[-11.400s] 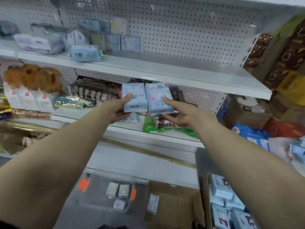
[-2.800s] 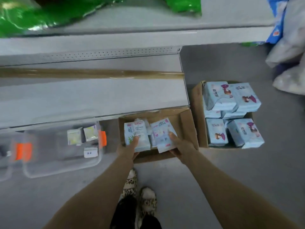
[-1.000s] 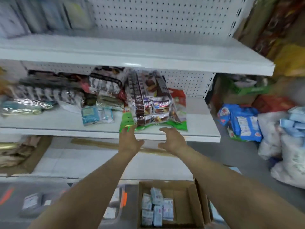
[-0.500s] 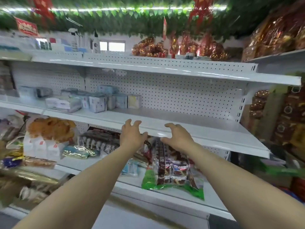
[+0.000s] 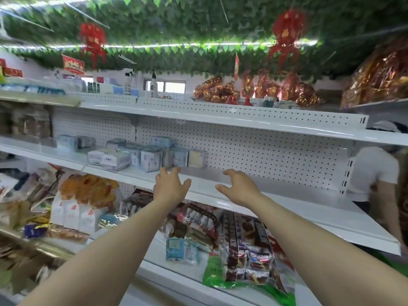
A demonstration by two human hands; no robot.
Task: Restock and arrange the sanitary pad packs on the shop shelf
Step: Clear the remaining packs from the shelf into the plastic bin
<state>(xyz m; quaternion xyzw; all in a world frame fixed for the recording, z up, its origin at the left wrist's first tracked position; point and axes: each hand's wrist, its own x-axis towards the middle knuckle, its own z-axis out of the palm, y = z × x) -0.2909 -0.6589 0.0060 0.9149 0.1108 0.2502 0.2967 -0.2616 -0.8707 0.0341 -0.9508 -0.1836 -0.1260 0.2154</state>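
Several pale blue and white sanitary pad packs [image 5: 152, 159] stand in a loose row on the left half of the white middle shelf [image 5: 276, 199], against its pegboard back. Both my arms reach up toward that shelf. My left hand [image 5: 170, 186] is empty with fingers spread, its fingertips just below the rightmost packs [image 5: 181, 157]. My right hand [image 5: 238, 186] is also empty, fingers loosely bent, over the bare part of the shelf to the right of the packs.
Snack bags [image 5: 245, 246] and a green packet lie on the shelf below. An orange bag [image 5: 88, 191] sits lower left. Bottles and red-gold decorations [image 5: 254, 89] line the top shelf. A person in a white shirt [image 5: 373, 173] stands at the right end.
The view has tilted up from the floor boxes to the shelves. Both empty hands have risen from the lower shelf's level to the middle shelf, close to the packs.
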